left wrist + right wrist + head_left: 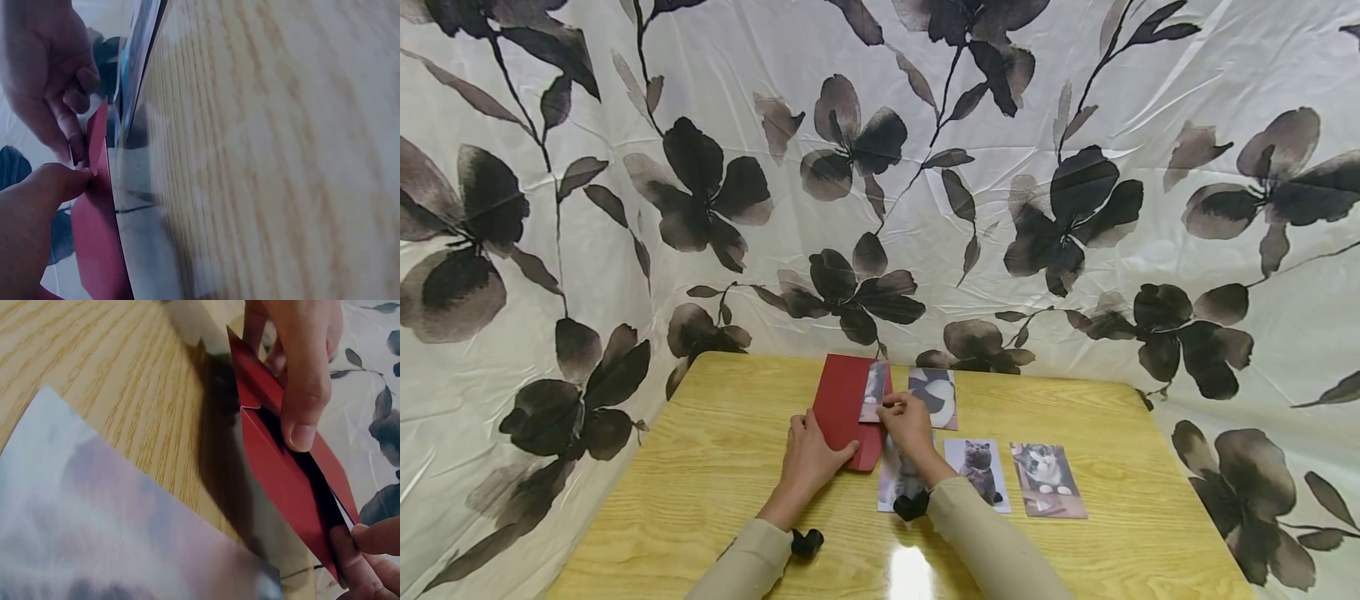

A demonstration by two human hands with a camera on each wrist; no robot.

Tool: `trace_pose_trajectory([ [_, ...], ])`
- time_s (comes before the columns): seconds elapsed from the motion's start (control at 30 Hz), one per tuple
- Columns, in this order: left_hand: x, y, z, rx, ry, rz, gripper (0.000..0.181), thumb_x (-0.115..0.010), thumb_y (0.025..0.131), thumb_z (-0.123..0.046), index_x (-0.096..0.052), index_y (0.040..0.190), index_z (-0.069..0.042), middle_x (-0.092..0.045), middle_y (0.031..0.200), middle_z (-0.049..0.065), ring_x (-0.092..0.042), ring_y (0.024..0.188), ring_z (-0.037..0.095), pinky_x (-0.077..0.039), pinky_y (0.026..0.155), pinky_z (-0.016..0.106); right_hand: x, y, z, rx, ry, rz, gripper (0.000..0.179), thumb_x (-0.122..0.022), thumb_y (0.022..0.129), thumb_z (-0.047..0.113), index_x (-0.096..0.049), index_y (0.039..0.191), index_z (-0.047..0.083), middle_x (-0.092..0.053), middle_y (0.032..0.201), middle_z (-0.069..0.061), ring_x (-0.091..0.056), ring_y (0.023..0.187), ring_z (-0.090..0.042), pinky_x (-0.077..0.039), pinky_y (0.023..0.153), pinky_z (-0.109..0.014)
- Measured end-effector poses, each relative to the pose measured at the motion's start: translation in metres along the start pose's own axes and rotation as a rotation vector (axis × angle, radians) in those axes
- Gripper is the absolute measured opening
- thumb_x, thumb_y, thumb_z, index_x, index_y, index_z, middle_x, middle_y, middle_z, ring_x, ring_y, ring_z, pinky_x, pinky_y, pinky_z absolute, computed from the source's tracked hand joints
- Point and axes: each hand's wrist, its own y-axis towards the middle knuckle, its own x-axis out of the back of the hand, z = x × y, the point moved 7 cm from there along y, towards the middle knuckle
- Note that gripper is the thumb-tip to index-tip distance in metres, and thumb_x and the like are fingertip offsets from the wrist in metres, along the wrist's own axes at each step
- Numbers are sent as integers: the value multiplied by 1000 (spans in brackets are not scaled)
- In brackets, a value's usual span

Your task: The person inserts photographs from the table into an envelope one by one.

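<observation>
A red paper envelope (838, 396) is held on the table by my left hand (811, 450), its thumb at the edge of the opening. In the right wrist view that thumb reaches into the gap of the envelope (275, 462), which stands parted. My right hand (912, 427) pinches a photo card (871, 392) at the envelope's right side. Only a thin pale edge of the card shows in the right wrist view, by the fingers of the right hand (372, 562). From the left wrist, both hands meet at the red paper (100, 231).
Cat photos lie right of the envelope: one behind (932, 400), one partly under my right forearm (895, 479), a grey cat picture (976, 475) and a white-faced cat picture (1048, 482). A floral cloth (970, 250) hangs behind the wooden table (700, 467).
</observation>
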Motion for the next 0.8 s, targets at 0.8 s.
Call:
trace_pose_trajectory([
  [0.8, -1, -3, -3, -4, -9, 2, 108, -89, 85, -49, -37, 153, 16, -44, 135, 34, -56, 108, 42, -55, 90, 56, -13, 2, 11, 36, -190, -62, 14, -85, 93, 21, -84, 103, 12, -76, 79, 5, -69, 73, -12, -55, 73, -37],
])
